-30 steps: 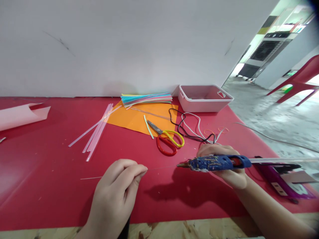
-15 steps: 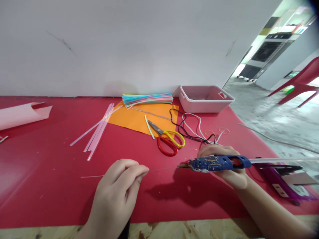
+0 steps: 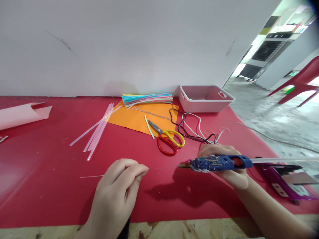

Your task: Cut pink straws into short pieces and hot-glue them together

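Scissors (image 3: 159, 131) as reference. My left hand (image 3: 116, 194), nearer me and left of them, has thumb and forefinger pinched on a thin pale strand (image 3: 91, 176), tail poking out leftward. My right hand (image 3: 233, 179), nearer me and right of them, is wrapped round the blue glue gun (image 3: 211, 163), nozzle (image 3: 183, 165) facing the pinch; trigger finger hidden, can't tell if it's squeezing. Faint thread (image 3: 161, 168) runs between fingertips and nozzle, can't tell if glue or more strand. Risks, my read: nozzle drifting too close, if hot, burns my fingertips; a jerk snaps the thread; cords (image 3: 191, 136) just right of the scissors could snag my right knuckles
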